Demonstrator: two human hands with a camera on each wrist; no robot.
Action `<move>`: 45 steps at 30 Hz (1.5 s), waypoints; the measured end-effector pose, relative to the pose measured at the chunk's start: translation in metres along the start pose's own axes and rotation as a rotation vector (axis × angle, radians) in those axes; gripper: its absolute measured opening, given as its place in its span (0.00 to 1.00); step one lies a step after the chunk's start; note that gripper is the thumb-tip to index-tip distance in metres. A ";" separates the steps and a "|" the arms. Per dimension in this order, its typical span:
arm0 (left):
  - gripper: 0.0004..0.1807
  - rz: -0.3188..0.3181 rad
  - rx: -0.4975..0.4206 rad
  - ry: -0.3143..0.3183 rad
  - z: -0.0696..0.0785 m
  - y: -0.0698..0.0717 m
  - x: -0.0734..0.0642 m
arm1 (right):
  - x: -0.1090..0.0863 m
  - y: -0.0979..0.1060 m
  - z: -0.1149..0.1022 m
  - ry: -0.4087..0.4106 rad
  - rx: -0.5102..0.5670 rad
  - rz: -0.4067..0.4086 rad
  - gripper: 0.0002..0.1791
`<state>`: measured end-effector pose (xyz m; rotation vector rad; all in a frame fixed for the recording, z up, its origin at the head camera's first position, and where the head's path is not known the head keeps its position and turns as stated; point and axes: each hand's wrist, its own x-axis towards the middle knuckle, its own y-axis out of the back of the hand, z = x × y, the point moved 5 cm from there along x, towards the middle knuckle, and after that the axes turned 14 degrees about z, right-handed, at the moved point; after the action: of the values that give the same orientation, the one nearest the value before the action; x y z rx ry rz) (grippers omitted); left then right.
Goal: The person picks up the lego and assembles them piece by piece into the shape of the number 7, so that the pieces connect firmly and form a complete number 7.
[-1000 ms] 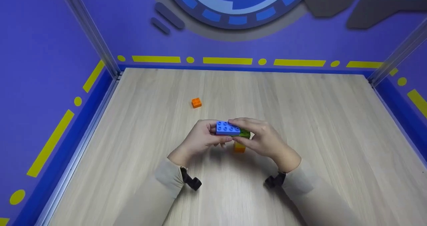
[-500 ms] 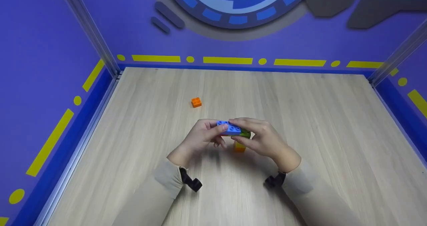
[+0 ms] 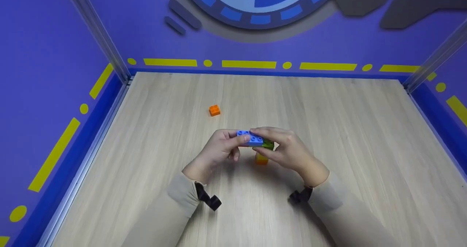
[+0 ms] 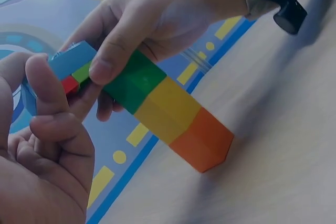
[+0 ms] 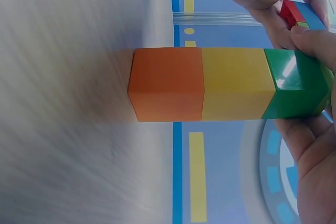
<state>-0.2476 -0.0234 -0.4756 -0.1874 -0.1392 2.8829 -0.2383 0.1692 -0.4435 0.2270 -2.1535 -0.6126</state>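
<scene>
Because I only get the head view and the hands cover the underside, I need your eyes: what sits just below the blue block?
Observer: The left wrist view shows a light green piece beside a red piece, both just under the blue block.
Operator: And what is above the yellow block in the column?
Observer: A darker green block, plain in the right wrist view, joins its upper end.
Operator: Is the right hand covering the yellow block or the orange end block?
Observer: No, in the right wrist view it leaves the faces shown of both uncovered.
</scene>
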 end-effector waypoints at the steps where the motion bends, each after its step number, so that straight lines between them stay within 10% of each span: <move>1: 0.20 0.009 -0.003 0.011 0.000 0.000 0.000 | 0.000 0.000 0.001 -0.012 0.003 -0.007 0.28; 9: 0.22 0.046 -0.039 0.109 -0.004 0.000 -0.001 | -0.017 0.008 0.018 -0.431 0.079 -0.059 0.41; 17: 0.22 0.063 -0.041 0.137 -0.002 0.004 0.000 | -0.040 0.013 0.039 -0.652 0.191 0.007 0.24; 30: 0.28 0.016 0.055 0.130 0.004 0.004 -0.002 | -0.053 0.007 0.046 -0.588 0.231 0.100 0.19; 45: 0.28 0.405 0.248 -0.002 0.001 0.080 0.056 | -0.052 0.008 0.047 -0.577 0.242 0.118 0.19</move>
<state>-0.3209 -0.0865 -0.4897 -0.1836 0.2889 3.2628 -0.2432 0.2119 -0.5002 0.0515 -2.7789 -0.3737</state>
